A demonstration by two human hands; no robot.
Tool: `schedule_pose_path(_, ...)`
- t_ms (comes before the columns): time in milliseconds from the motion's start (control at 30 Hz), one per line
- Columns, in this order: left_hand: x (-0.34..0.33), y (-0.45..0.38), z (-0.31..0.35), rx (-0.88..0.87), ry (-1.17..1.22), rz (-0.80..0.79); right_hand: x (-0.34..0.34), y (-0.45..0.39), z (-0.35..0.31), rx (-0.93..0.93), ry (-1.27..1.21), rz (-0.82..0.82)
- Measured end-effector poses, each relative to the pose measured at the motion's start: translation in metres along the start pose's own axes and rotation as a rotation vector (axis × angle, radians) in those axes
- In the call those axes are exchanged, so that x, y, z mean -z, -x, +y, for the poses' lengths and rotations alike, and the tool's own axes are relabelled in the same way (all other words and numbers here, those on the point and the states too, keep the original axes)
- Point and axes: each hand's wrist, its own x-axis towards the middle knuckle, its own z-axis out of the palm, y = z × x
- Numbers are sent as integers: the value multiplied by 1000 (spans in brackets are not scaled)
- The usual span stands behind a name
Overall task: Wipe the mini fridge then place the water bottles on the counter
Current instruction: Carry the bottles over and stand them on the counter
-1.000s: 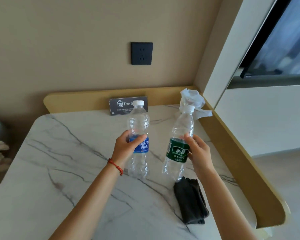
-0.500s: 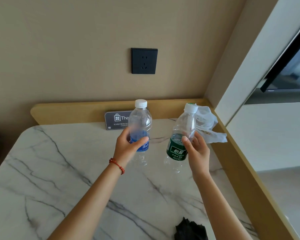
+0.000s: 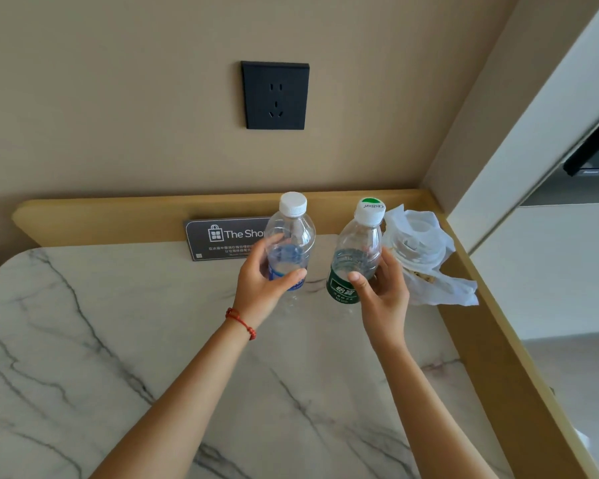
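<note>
My left hand (image 3: 263, 281) grips a clear water bottle with a blue label and white cap (image 3: 293, 229). My right hand (image 3: 382, 292) grips a second clear bottle with a green label and a green-topped cap (image 3: 355, 250). Both bottles are over the far part of the white marble counter (image 3: 118, 340), near its back rail. Whether their bases touch the counter I cannot tell. The mini fridge is out of view.
A dark sign reading "The Shop" (image 3: 225, 238) leans against the wooden back rail (image 3: 118, 216). A crumpled white plastic bag (image 3: 422, 257) lies in the back right corner. A black wall socket (image 3: 274, 95) sits above. A wooden rail (image 3: 505, 357) borders the counter's right edge.
Both hands have carried the bottles farther toward the back of the counter. The view has tilted up, so the black cloth near the front edge has dropped out of sight.
</note>
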Motion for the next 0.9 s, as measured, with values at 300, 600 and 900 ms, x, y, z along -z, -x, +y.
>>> schedule_pose_path(300, -1, 5, -7, -33, 15, -2, 5, 6, 16, 26, 32, -22)
schedule_pose_path(600, 12, 20, -26, 98, -99, -5, 12, 20, 40, -62, 183, -40)
schedule_pose_path(900, -8, 9, -30, 128, -141, 45, 11, 5, 45, -101, 215, -5)
